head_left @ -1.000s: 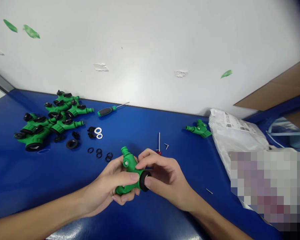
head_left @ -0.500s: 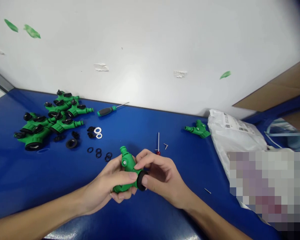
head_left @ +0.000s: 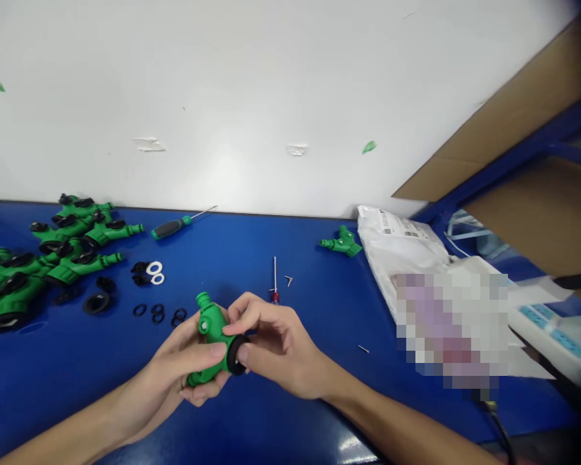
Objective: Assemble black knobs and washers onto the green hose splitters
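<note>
Green plastic fills our grip: our left hand (head_left: 179, 365) wraps the Y-shaped fitting (head_left: 215, 323), and our right hand (head_left: 281, 352) pinches at its black collar (head_left: 233, 359). We hold it above the surface (head_left: 242, 252); bare blue stretches to its back edge past a red-handled screwdriver (head_left: 275, 296) just beside our right hand. The collar faces right, one outlet (head_left: 203, 300) the back edge, the other the front left; the long axis runs roughly left to right. By the back edge's right end, print on the white bag (head_left: 375, 242) is too small to read.
</note>
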`<state>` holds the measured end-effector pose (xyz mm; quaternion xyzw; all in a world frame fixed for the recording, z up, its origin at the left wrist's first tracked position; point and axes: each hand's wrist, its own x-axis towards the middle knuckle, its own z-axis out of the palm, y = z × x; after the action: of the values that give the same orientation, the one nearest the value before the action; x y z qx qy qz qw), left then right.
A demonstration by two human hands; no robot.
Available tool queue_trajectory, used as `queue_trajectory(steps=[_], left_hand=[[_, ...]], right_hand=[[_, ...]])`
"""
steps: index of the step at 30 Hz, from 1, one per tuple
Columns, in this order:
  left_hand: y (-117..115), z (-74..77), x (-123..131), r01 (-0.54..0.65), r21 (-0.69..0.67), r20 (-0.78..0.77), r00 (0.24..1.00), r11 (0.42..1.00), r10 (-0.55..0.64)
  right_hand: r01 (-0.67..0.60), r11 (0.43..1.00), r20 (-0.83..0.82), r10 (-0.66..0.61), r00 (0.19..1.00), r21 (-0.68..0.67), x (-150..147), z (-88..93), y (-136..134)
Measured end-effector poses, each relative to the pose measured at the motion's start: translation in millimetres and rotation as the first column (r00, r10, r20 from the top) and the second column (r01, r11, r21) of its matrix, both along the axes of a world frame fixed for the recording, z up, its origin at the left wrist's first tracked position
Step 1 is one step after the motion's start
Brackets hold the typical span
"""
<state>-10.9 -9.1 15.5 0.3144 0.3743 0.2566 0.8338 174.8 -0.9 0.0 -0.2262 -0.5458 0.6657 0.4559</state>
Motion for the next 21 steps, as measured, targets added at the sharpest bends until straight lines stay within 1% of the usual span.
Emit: queue_trajectory(steps=[4,6,9,13,18,21], left_hand=[[-1.1,0.2,-0.1,0.004,-0.030,-0.006,1.000,1.000,-0.005],[-1.7,0.8,-0.4,0.007,-0.043,-0.032,0.999,0.999,-0.008],[-2.1,3.0,0.0,0.005,-0.026,-0.062,0.998,1.000,-0.007],[-2.0,5.5,1.5,0.015,-0.021,-0.099,0.995,1.000,-0.017],[-1.1,5.1,0.8,0.028,-0.034,-0.055,0.998,0.999,-0.030],[0.5,2.1,-0.6,0.050,-0.024,-0.019,0.999,0.998,-0.050]], right_hand=[[-0.017,1.000,-0.004,0.017,1.000,-0.006,0.6,1.5,-0.8],[0.006,1.000,0.014,-0.006,1.000,0.010,-0.9,1.4,-2.1],[0.031,0.999,0.039,-0.032,0.999,0.022,-4.4,-0.8,-5.0],[0.063,0.998,0.019,-0.063,0.998,0.006,-5.8,-5.5,-7.2],[0.011,1.000,-0.034,-0.010,0.999,0.012,-3.1,-6.0,-3.5],[0.000,1.000,-0.033,0.000,0.999,0.005,-3.0,-4.9,-2.0]])
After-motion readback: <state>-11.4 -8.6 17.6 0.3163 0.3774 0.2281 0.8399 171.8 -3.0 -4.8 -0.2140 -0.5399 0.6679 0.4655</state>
